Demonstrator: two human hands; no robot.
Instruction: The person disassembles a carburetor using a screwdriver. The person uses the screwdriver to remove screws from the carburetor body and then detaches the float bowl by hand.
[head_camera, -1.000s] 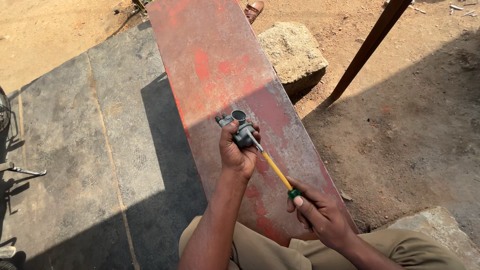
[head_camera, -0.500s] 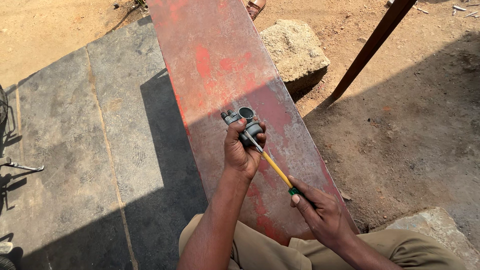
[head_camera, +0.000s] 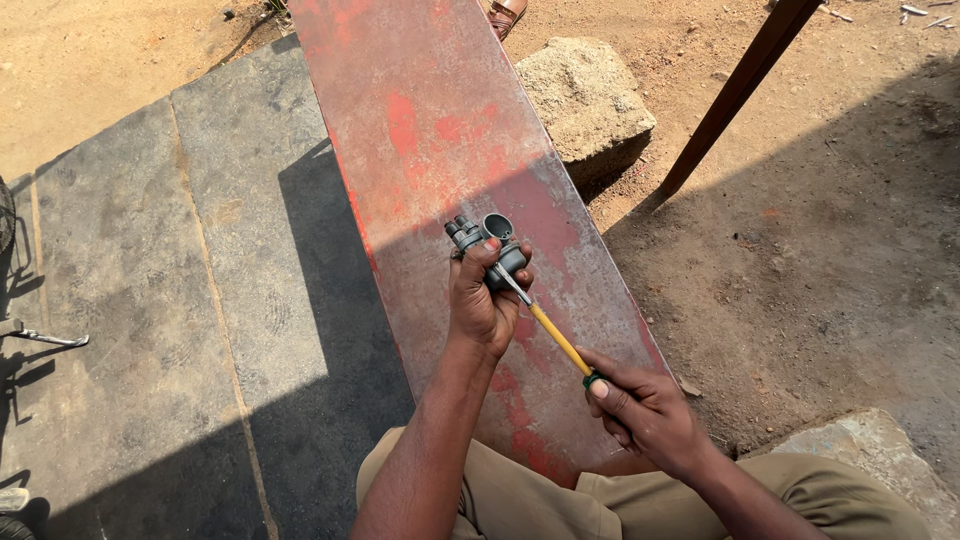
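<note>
The left hand (head_camera: 482, 305) grips a small grey metal carburettor (head_camera: 488, 243) above the red plank (head_camera: 440, 120). The right hand (head_camera: 645, 412) clasps a yellow-handled screwdriver (head_camera: 556, 337), tip at the part. It looks rigid, compact, probably oily: grasp the body, not protrusions

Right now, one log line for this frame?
left hand: grips grey metal part | right hand: holds yellow screwdriver, tip at part | under them: red plank

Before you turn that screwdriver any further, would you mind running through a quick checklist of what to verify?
1. Left hand grips the grey metal part: ok.
2. Right hand holds the screwdriver at its handle end: ok.
3. Tip seated in a screw: cannot tell, hidden by fingers.
4. Part held over the red board: ok.
5. Part resting on the board or lifted: cannot tell.
</note>
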